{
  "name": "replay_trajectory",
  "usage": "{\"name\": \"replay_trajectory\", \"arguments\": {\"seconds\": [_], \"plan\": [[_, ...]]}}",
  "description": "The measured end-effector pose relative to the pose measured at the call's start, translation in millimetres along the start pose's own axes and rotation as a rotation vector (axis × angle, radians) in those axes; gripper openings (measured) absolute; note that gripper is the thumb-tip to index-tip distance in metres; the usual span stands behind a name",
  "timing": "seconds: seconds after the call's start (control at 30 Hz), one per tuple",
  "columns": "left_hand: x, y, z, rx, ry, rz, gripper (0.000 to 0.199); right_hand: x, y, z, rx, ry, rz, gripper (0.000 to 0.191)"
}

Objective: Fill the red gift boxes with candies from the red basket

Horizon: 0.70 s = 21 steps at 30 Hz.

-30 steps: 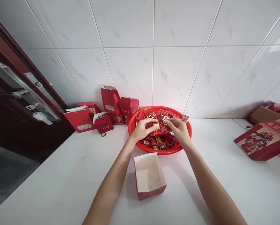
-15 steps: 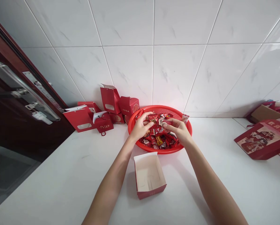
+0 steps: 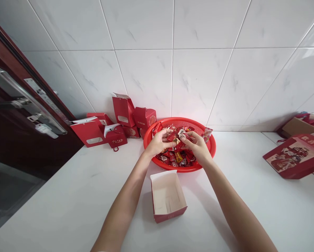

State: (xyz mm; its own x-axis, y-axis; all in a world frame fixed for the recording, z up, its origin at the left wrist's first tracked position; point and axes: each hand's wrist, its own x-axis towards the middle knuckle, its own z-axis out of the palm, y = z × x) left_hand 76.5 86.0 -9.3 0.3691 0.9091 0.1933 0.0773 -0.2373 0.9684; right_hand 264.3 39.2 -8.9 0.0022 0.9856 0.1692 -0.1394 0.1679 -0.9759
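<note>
Both my hands are over a red plastic basket [image 3: 211,147] filled with wrapped candies [image 3: 178,156]. My left hand [image 3: 158,141] pinches a red-wrapped candy [image 3: 176,141] between thumb and fingers. Close beside it, my right hand [image 3: 199,145] grips another wrapped candy [image 3: 182,133], red with a pale patch and dark lettering. The two candies overlap, so their edges are hard to separate. In front of the basket, between my forearms, stands an open red box [image 3: 170,217] with a pale, bare inside and its flap raised at the back.
Several red gift boxes [image 3: 123,112] stand at the left by the tiled wall [image 3: 146,77]. A larger printed red box [image 3: 291,157] and a brown carton [image 3: 293,126] are at the right. A dark door [image 3: 12,140] with a metal handle borders the white counter [image 3: 88,196] on the left.
My hands have come closer together, and the candies in them now overlap. The right hand has shifted slightly left. Basket and open box stay in place.
</note>
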Motion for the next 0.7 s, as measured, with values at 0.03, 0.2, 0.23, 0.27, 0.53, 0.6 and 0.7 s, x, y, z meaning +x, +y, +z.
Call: {"name": "replay_trajectory", "arguments": {"seconds": [0.03, 0.2, 0.23, 0.27, 0.53, 0.6, 0.7], "plan": [[-0.6, 1.2, 0.3, 0.01, -0.016, -0.002, 0.06, -0.2, -0.3, 0.0, -0.011, -0.002, -0.008, 0.046], [-0.8, 4.6, 1.6, 0.09, -0.035, 0.017, 0.044, -0.8, -2.5, -3.2, -0.083, -0.035, -0.022, 0.043], [-0.5, 4.7, 1.5, 0.112, -0.029, 0.024, 0.043, -1.0, -2.8, -3.5, -0.082, -0.039, -0.017, 0.042], [-0.2, 4.6, 1.2, 0.13, -0.028, 0.031, 0.044, -1.2, -3.2, -3.5, -0.077, -0.04, -0.007, 0.042], [-0.2, 4.2, 2.9, 0.147, -0.006, 0.083, 0.047, -2.8, -5.3, -1.7, -0.09, -0.087, 0.109, 0.048], [1.0, 1.9, 3.0, 0.11, 0.099, 0.089, 0.047, -2.1, -4.7, -3.6, -0.08, -0.068, 0.077, 0.047], [3.6, -3.6, -2.0, 0.103, 0.285, 0.083, 0.045, 0.2, -4.5, -7.5, -0.063, 0.017, 0.031, 0.041]]}}
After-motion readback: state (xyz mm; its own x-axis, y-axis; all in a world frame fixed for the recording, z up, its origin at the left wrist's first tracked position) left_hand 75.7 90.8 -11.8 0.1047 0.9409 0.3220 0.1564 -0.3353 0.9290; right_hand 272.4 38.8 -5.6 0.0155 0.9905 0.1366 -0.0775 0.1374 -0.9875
